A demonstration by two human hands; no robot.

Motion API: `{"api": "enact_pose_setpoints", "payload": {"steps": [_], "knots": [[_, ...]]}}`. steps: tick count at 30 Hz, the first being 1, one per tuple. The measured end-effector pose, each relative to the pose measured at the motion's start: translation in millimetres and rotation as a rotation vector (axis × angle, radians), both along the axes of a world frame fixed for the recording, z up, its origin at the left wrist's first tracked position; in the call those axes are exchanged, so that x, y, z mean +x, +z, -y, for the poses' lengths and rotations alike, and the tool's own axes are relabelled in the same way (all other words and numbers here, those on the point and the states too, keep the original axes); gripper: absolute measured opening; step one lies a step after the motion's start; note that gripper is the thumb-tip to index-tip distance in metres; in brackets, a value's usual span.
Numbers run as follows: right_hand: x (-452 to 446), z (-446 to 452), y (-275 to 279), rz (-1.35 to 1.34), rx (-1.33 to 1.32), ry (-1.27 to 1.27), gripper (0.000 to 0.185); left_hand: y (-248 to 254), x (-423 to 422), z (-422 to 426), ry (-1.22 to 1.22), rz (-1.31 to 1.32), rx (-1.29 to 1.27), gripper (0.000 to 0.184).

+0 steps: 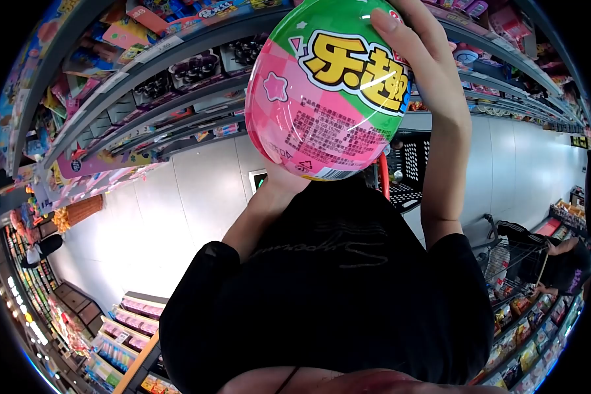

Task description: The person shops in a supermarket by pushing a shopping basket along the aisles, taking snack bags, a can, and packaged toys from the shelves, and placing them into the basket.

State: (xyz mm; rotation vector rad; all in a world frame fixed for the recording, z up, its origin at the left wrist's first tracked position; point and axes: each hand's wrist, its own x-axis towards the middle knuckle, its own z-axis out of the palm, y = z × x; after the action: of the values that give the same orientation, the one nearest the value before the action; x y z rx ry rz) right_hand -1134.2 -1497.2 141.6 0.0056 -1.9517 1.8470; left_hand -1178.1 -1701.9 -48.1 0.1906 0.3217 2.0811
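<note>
A large egg-shaped toy candy package (335,98), green above and pink below, is raised in front of the shelves. Its printed label has big yellow characters and small dark text, with a barcode at the lower edge. My right hand (423,52) grips its upper right side, thumb on the printed face and the other fingers along the edge. Below it on the left, my left hand (287,182) holds the egg from underneath and behind. The egg covers the fingers of that hand.
Curved-looking shelves (144,62) of packaged sweets and toys run across the top. A black basket (410,167) with a red handle is beyond my right forearm. At right, a person (568,266) stands by a shopping cart (509,262). More shelves (121,338) stand lower left.
</note>
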Motion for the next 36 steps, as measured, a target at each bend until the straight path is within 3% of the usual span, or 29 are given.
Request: {"api": "enact_pose_setpoints", "payload": {"steps": [9,11,15,17,18,19,22,25,27,29,31,33,34,36], "knots": [[0.0,0.2,-2.9,0.07,0.04,-0.029,0.049,18.4,3.0,9.6,-0.149,0.235,0.127,0.071],[-2.7,-5.1,-9.7,0.051,0.155,-0.044,0.051,19.6,3.4,12.3,-0.172,0.282,0.151,0.072],[-1.8,-3.5,7.0,0.254,0.144,-0.009,0.053,11.7,6.8,16.5,-0.143,0.336,0.094,0.078],[-2.6,-4.2,6.3,0.237,0.168,0.002,0.055,22.1,7.9,12.2,-0.112,0.215,0.048,0.076],[-2.3,-5.7,4.2,0.236,0.125,0.019,0.059,30.8,10.1,16.8,-0.073,0.148,-0.33,0.076],[-1.6,-7.8,2.6,0.235,0.081,0.036,0.062,20.7,12.0,17.9,-0.074,0.15,-0.332,0.076],[5.4,-22.2,3.7,0.389,-0.019,0.078,0.077,-8.2,14.5,23.1,0.075,-0.503,-0.174,0.074],[13.5,-23.7,2.0,0.404,-0.089,0.067,0.089,-4.8,15.9,21.6,0.007,-0.252,-0.186,0.074],[13.3,-53.3,-34.2,0.29,0.004,0.189,0.096,-0.2,14.9,17.5,-0.026,-0.135,-0.192,0.074],[15.0,-42.4,-18.1,0.398,-0.261,0.388,0.097,1.8,14.2,14.5,-0.049,-0.06,-0.187,0.074],[19.9,-50.9,-33.7,0.475,-0.16,0.276,0.097,3.5,13.1,11.4,-0.072,-0.015,-0.186,0.074],[37.2,-85.2,-82.4,0.36,0.214,0.038,0.085,5.1,12.9,8.6,-0.094,0.008,-0.191,0.074],[35.9,-82.8,-75.0,0.43,0.185,0.039,0.102,5.2,12.9,6.7,-0.103,0.015,-0.194,0.074],[41.1,-79.9,-73.9,0.43,0.153,0.019,0.102,4.4,13.0,2.8,-0.12,0.033,-0.196,0.074]]}}
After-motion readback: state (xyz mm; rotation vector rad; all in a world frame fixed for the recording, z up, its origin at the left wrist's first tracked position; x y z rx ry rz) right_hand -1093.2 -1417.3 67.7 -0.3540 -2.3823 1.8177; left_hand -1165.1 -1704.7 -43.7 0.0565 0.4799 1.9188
